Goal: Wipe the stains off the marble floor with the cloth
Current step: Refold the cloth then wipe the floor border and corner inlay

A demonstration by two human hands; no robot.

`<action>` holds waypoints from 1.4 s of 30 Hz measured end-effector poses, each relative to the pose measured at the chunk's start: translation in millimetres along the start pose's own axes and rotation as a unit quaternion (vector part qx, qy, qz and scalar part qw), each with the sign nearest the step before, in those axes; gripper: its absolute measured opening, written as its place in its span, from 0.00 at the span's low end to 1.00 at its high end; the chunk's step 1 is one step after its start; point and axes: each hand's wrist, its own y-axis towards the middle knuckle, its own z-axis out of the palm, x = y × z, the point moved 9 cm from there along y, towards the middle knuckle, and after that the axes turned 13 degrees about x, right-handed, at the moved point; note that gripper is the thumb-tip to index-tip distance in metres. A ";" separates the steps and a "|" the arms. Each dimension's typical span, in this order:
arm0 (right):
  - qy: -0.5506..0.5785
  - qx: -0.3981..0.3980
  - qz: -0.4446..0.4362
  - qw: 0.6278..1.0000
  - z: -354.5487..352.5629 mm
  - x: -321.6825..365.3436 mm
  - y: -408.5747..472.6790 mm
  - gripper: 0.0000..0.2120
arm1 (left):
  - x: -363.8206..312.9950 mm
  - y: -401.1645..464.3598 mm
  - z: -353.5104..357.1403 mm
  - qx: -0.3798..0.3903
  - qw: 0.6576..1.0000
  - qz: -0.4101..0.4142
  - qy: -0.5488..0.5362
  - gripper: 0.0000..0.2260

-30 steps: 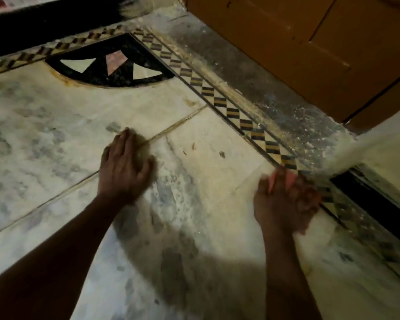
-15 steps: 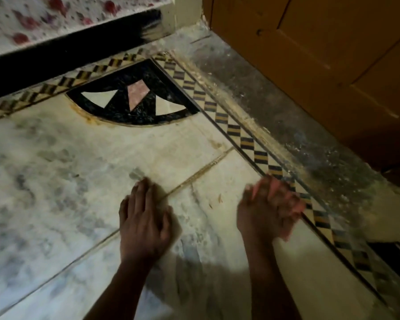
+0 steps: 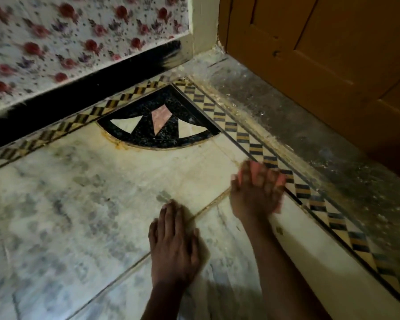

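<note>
Looks like mid-wipe: left hand [image 3: 174, 244] is spread flat on the marble floor [image 3: 74, 204] as a brace, and at about 1 o'clock from it the right hand [image 3: 256, 189] is curled around a pinkish cloth [image 3: 255, 168], pressing it down right beside the checkered border [image 3: 247, 140]. Next move probably means scrubbing toward 12 o'clock, to the yellowish marks by the black inlay [image 3: 159, 125]. The right hand is motion-blurred and covers most of the cloth, and dim light makes stains hard to tell from marble veining.
</note>
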 end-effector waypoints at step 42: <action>-0.088 0.080 -0.068 0.991 4.5 198.1 83.3 0.33 | 182.3 139.4 -71.8 0.001 0.980 -0.197 -0.033 0.33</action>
